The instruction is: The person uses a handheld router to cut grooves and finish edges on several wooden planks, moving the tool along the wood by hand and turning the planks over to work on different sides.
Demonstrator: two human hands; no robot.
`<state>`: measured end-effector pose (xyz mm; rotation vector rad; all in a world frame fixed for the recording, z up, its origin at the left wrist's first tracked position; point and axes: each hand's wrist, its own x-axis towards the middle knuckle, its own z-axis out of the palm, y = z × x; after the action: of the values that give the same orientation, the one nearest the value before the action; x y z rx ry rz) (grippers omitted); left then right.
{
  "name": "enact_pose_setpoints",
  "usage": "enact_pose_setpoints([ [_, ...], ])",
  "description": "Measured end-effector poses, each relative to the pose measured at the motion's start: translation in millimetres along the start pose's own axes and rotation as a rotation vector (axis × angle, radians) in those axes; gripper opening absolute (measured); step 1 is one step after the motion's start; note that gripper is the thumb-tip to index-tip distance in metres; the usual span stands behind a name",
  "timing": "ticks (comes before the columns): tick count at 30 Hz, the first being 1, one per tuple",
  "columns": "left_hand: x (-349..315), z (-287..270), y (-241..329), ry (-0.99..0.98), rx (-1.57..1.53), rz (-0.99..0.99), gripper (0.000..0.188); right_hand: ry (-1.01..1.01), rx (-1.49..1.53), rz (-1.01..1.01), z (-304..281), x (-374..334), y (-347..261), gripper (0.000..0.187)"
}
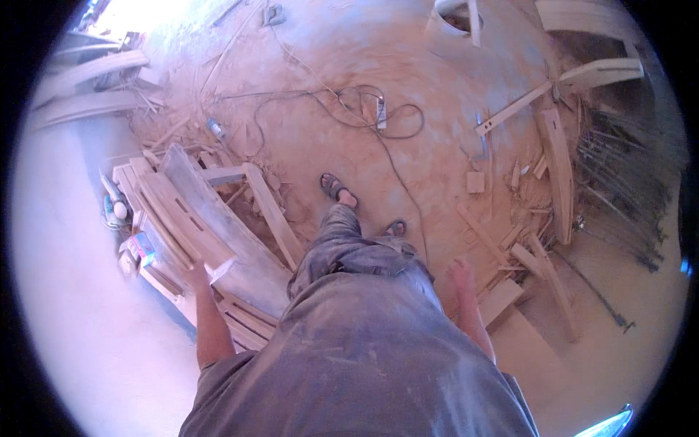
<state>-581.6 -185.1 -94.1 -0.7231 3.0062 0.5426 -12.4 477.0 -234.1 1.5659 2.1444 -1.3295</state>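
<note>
My left hand [195, 276] is at the near end of a slotted wooden board [193, 222], touching it. The fingers blend into the wood, so their grip is unclear. This board lies on a stack of pale, curved wooden pieces [251, 320] to my left. Beside it runs a wide greyish curved plank [226, 226]. On my right side, my right hand [460, 277] hangs with its fingers curled in, and nothing shows in it. Below that hand, a short flat board [501, 302] lies among wood offcuts.
A dark cable [411, 193] loops across the dusty floor to a white power strip [381, 113]. A bottle [216, 129] stands at the left. Long curved wood [557, 175], offcuts and dark metal clamps [619, 182] lie at right. A round bucket [455, 18] is at the far end.
</note>
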Motion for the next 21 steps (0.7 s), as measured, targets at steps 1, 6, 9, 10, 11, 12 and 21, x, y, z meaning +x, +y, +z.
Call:
enact_pose_setpoints([
  [1,14.2,-2.6,-4.8,0.041,-0.041,0.024,0.101,0.003,0.124,0.051,0.1,19.8,-23.3,0.03],
  [6,45.4,17.4,26.5,0.05,-0.307,-0.164,0.1,0.051,0.029,0.141,-26.8,87.5,-76.3,0.033],
  [9,62.1,2.1,42.7,0.001,-0.118,-0.186,0.105,-0.065,-0.159,0.112,-1.2,123.2,-124.8,0.038],
  [10,66.2,6.7,48.8,-0.008,-0.264,-0.131,0.106,-0.14,-0.293,0.029,-8.9,138.2,-134.0,0.039],
  [11,75.1,22.5,58.9,-0.007,-0.427,-0.062,0.108,-0.195,-0.421,-0.062,-19.6,156.6,-140.4,0.04],
  [12,89.7,13.2,53.1,-0.014,-0.414,-0.086,0.109,-0.258,-0.348,0.023,18.7,166.2,-187.5,0.041],
  [21,172.4,12.0,74.7,0.263,-0.208,-0.095,0.091,-0.56,-0.192,0.0,138.6,238.5,-479.7,0.041],
])
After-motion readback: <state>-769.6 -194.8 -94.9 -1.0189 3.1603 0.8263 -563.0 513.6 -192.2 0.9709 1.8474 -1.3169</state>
